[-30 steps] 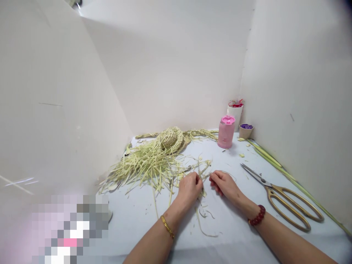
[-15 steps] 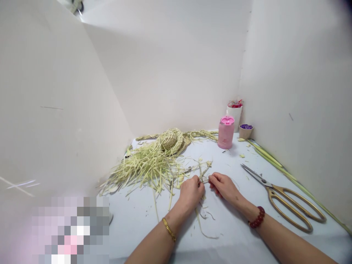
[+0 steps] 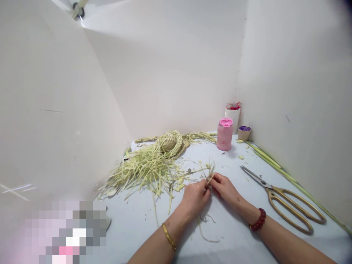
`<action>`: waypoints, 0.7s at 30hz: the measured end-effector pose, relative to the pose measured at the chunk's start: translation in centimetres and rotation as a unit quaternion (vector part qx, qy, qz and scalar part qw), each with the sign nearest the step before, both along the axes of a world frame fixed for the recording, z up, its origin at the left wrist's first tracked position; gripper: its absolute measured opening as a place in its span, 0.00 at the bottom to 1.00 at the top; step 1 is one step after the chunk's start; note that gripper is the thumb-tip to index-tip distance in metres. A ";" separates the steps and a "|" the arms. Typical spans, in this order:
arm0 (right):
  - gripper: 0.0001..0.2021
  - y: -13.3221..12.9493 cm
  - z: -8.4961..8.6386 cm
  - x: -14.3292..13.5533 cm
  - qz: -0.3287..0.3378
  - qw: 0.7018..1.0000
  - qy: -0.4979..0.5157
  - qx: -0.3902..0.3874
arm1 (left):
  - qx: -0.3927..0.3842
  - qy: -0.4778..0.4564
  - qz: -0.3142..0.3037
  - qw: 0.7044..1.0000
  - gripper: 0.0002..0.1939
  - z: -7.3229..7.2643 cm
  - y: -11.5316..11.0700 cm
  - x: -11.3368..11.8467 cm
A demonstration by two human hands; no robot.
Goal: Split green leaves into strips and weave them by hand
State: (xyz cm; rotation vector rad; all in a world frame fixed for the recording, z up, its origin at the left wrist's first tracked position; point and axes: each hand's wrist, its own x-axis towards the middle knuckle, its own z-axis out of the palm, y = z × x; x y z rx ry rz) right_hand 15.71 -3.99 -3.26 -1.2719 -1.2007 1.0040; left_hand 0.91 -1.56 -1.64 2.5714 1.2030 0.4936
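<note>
My left hand (image 3: 195, 196) pinches thin grass strands (image 3: 211, 176) just right of the table's middle. Close beside it, my right hand (image 3: 224, 189) has its fingertips closed on the same strands, which stick up between the two hands. To the left lies a loose pile of pale green grass (image 3: 148, 167). Behind that pile rests a coiled braid of the same material (image 3: 170, 141). Thin scraps (image 3: 205, 236) lie on the cloth under my hands.
Large gold-handled scissors (image 3: 288, 205) lie open at the right. Farther back stand a pink bottle (image 3: 224, 136), a white cup (image 3: 233, 114) and a small cup with purple contents (image 3: 244, 133). Long green stalks (image 3: 291, 179) run along the right wall.
My left hand has moved right, close against my right hand. The strands between them now stand more upright.
</note>
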 end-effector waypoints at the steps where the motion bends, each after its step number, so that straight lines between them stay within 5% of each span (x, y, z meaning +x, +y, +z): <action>1: 0.13 0.2 -0.2 0.1 0.004 1.000 0.021 -0.005 | -0.003 0.004 -0.011 1.000 0.10 0.0 -0.1 0.0; 10: 0.17 1.2 -0.8 1.1 0.021 0.985 0.168 -0.036 | -0.114 -0.071 0.022 0.991 0.10 0.0 0.2 0.0; 21: 0.15 -0.1 0.7 0.1 0.054 0.990 0.134 -0.009 | -0.144 -0.132 -0.036 0.980 0.12 -0.3 0.5 0.0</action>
